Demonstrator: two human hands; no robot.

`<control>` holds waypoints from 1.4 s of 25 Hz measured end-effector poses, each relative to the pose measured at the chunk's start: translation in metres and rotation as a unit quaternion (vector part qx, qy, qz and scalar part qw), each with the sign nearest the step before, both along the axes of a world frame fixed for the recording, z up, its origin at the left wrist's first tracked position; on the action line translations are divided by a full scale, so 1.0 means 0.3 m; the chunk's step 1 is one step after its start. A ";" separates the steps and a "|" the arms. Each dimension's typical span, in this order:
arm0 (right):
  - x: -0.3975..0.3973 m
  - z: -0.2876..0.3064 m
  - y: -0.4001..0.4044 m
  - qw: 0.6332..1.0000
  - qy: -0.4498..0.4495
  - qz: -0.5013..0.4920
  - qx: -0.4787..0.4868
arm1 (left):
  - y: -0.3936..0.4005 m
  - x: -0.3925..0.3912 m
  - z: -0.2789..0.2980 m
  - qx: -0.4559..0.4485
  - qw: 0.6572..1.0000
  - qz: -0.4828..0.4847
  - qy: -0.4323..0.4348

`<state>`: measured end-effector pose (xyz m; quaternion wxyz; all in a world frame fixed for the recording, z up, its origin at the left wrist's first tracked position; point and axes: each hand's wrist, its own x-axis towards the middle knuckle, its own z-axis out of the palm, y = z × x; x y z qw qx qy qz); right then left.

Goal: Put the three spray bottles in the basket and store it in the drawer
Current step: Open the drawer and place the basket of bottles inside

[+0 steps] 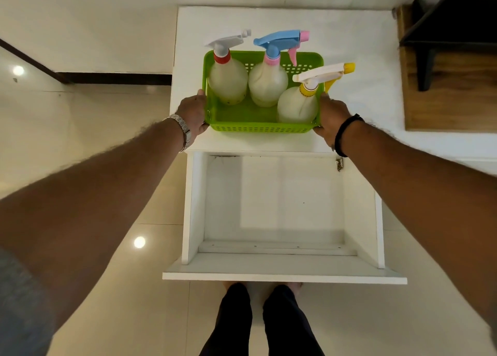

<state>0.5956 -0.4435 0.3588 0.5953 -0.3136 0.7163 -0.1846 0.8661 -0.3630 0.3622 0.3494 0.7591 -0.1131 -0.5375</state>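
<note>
A green perforated basket (258, 126) rests on the white cabinet top (355, 46). Three pale spray bottles stand upright inside it: one with a white trigger and red collar (227, 80) at the left, one with a blue and pink trigger (267, 85) in the middle, one with a white and yellow trigger (297, 107) at the near right. My left hand (192, 113) grips the basket's left side. My right hand (332, 117) grips its right side. Just below, the white drawer (282, 264) is pulled fully out, with nothing inside.
A wooden board with a black metal frame (451, 68) lies at the right of the cabinet top. Glossy cream floor tiles spread to the left. My legs in dark trousers (261, 320) stand right in front of the drawer's front panel.
</note>
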 end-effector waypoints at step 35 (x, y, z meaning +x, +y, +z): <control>-0.290 -0.191 0.973 0.994 0.070 0.080 -0.024 | 0.927 -0.225 -0.146 0.024 0.983 0.097 0.157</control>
